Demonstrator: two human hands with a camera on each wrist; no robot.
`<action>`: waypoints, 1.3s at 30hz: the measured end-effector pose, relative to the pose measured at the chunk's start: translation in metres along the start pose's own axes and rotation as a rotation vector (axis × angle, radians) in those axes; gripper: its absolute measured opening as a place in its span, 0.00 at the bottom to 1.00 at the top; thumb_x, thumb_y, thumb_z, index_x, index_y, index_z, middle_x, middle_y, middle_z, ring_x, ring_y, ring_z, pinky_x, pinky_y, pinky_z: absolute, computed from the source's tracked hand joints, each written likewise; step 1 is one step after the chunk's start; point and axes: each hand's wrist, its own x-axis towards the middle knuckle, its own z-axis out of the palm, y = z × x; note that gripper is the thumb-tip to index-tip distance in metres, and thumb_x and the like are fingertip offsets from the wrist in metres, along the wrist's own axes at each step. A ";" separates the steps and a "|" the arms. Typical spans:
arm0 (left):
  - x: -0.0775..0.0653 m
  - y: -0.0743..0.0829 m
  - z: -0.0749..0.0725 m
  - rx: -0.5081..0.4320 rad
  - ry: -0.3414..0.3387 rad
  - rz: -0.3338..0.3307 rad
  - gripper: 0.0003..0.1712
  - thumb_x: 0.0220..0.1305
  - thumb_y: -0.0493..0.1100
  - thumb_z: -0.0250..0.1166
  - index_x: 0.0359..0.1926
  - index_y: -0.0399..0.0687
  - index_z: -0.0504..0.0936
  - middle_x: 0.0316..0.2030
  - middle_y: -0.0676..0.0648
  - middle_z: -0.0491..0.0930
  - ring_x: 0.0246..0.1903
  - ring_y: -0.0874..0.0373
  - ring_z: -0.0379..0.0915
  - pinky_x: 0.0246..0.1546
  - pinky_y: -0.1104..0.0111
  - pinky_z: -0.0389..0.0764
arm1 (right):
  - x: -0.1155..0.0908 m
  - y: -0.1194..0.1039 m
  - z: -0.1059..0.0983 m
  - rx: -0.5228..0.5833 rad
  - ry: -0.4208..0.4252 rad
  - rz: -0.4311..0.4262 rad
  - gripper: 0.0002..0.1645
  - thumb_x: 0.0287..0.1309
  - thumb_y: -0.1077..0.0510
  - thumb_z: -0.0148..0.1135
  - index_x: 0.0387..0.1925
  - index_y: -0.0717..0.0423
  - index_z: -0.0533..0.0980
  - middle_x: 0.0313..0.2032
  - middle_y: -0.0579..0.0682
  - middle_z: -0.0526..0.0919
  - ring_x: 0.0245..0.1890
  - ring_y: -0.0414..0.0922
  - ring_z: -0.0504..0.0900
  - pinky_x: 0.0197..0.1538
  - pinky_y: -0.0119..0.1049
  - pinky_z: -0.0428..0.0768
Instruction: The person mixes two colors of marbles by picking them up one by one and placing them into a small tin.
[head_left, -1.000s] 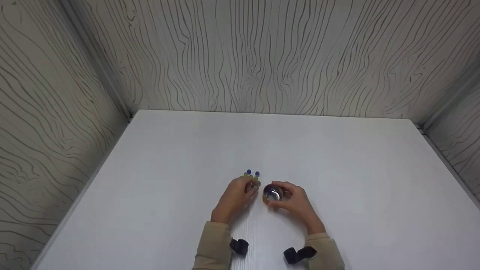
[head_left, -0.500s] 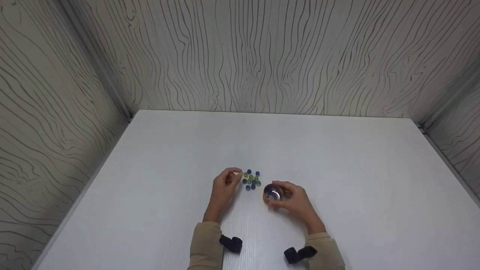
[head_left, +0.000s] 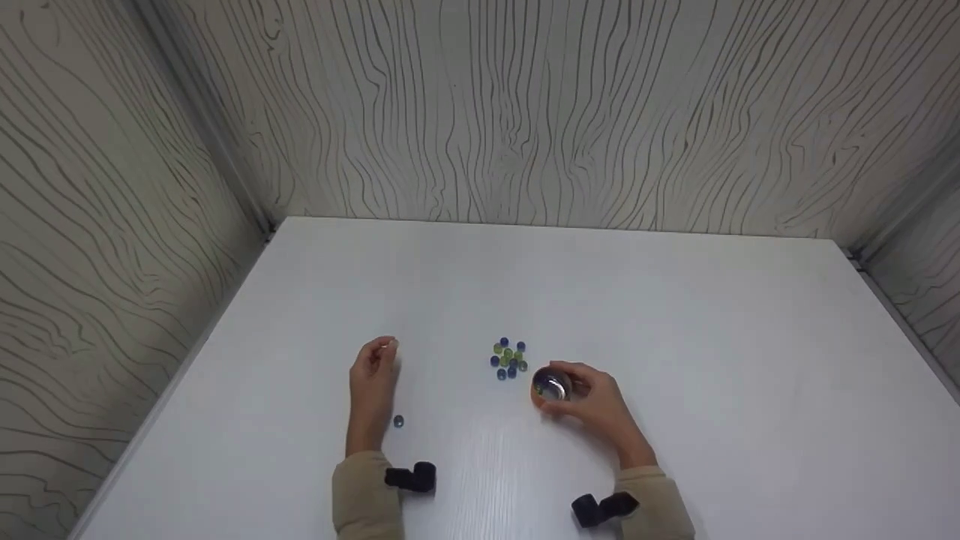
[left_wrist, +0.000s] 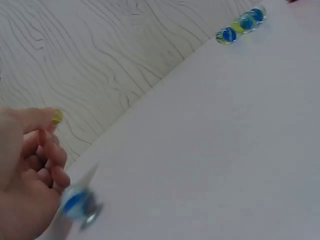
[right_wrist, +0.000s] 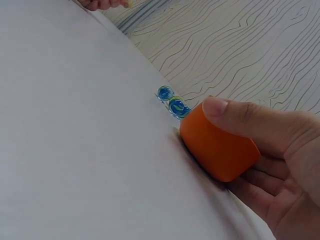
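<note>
My left hand [head_left: 373, 382] is off to the left, with a yellow marble [left_wrist: 57, 117] pinched at its thumb and fingertip. A single blue marble [head_left: 399, 421] lies on the table beside the left wrist, blurred in the left wrist view. My right hand [head_left: 592, 397] grips a small cup [right_wrist: 217, 142], orange outside and shiny metal inside, its mouth facing up in the head view. Specks of green and blue show inside the cup near its left wall. Between the hands, just left of the cup, sits a loose cluster of blue and yellow-green marbles [head_left: 508, 353].
The white table [head_left: 675, 315] runs back to a wood-grain patterned wall [head_left: 510, 112]. Another patterned panel [head_left: 97, 262] borders the left side. Small black devices are strapped at both sleeves.
My left hand has moved left, away from the cluster, which was partly covered by it a second ago. A blue marble now shows beside that wrist. The right hand keeps holding the cup in place.
</note>
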 end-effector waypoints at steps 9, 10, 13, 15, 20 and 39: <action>-0.006 0.005 0.052 -0.092 0.091 0.087 0.15 0.70 0.48 0.56 0.49 0.42 0.77 0.31 0.51 0.71 0.29 0.63 0.64 0.29 0.76 0.67 | -0.002 -0.002 -0.001 0.000 0.004 0.019 0.38 0.41 0.56 0.78 0.57 0.61 0.75 0.58 0.63 0.79 0.61 0.59 0.76 0.62 0.45 0.75; -0.008 0.006 0.057 -0.102 0.092 0.093 0.15 0.70 0.47 0.57 0.49 0.42 0.77 0.30 0.51 0.71 0.29 0.64 0.63 0.29 0.76 0.67 | -0.001 -0.001 -0.001 0.002 0.003 0.020 0.38 0.41 0.56 0.78 0.57 0.61 0.75 0.57 0.63 0.79 0.61 0.59 0.76 0.62 0.45 0.75; -0.012 0.009 0.070 -0.127 0.076 0.103 0.15 0.70 0.47 0.57 0.49 0.42 0.77 0.30 0.51 0.71 0.29 0.64 0.63 0.29 0.76 0.67 | -0.001 0.000 -0.001 0.007 -0.004 0.018 0.38 0.41 0.56 0.77 0.57 0.61 0.75 0.57 0.63 0.79 0.61 0.59 0.76 0.62 0.45 0.75; -0.016 0.012 0.079 -0.141 0.055 0.099 0.15 0.70 0.47 0.56 0.50 0.42 0.77 0.30 0.52 0.71 0.29 0.64 0.63 0.30 0.76 0.67 | 0.000 0.001 -0.001 0.014 -0.006 0.012 0.38 0.41 0.56 0.78 0.57 0.61 0.75 0.57 0.63 0.79 0.61 0.59 0.76 0.62 0.45 0.75; -0.026 0.020 0.095 -0.177 -0.038 0.066 0.13 0.70 0.48 0.56 0.50 0.46 0.76 0.32 0.51 0.71 0.31 0.62 0.65 0.30 0.76 0.68 | -0.001 0.000 -0.002 -0.001 -0.005 -0.010 0.37 0.42 0.56 0.77 0.56 0.62 0.75 0.57 0.64 0.79 0.60 0.60 0.76 0.62 0.45 0.76; -0.060 0.038 0.125 0.428 -0.546 0.625 0.10 0.63 0.42 0.64 0.45 0.48 0.84 0.35 0.49 0.76 0.34 0.67 0.66 0.37 0.79 0.72 | 0.000 0.001 -0.003 -0.007 -0.009 -0.057 0.35 0.44 0.57 0.76 0.56 0.64 0.75 0.56 0.62 0.81 0.60 0.59 0.77 0.61 0.45 0.76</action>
